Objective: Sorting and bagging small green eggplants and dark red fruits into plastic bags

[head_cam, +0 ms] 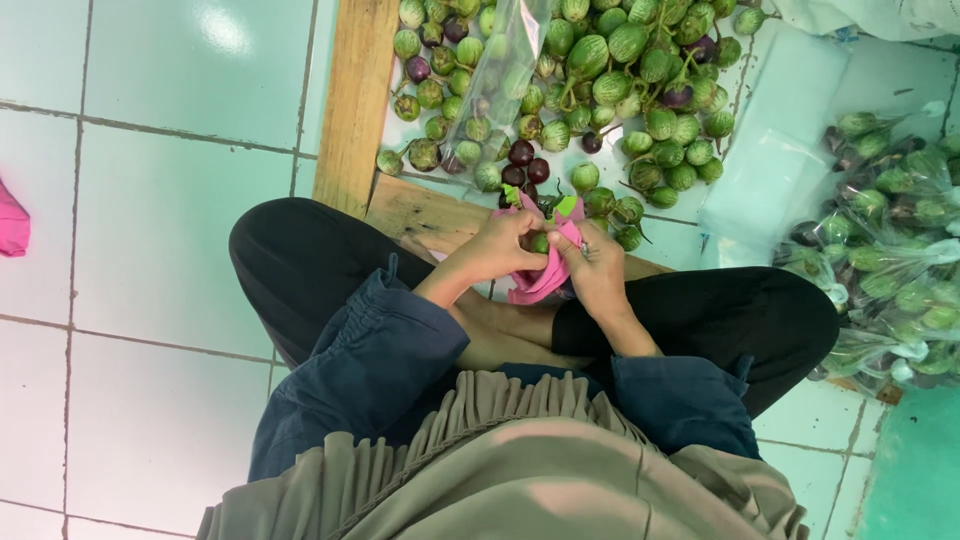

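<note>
A small round green eggplant (540, 242) sits pinched between the 2 hands, just above the person's crossed legs in black trousers (300, 260). The left hand (497, 248) is curled closed, its fingertips pressing on the eggplant and on a pink cloth (545, 278) that wraps under the fruit and hangs down between the wrists. The right hand (592, 268) is also curled shut, gripping the same pink cloth and touching the eggplant from the other side; whether it holds anything more cannot be told. Just beyond the eggplant, a wooden board edge (420, 212) runs across, and past it lies a large heap of green eggplants (640, 80) mixed with a few dark purple ones (520, 152). A clear plastic bag (500, 70) lies on that heap, up and to the left of the held eggplant. To the right of the eggplant, a flat stack of clear bags (770, 160) rests near filled bags of eggplants (890, 240). Far left of the eggplant, on the pale tiled floor (170, 220), a pink scrap (12, 222) shows at the frame's edge.
</note>
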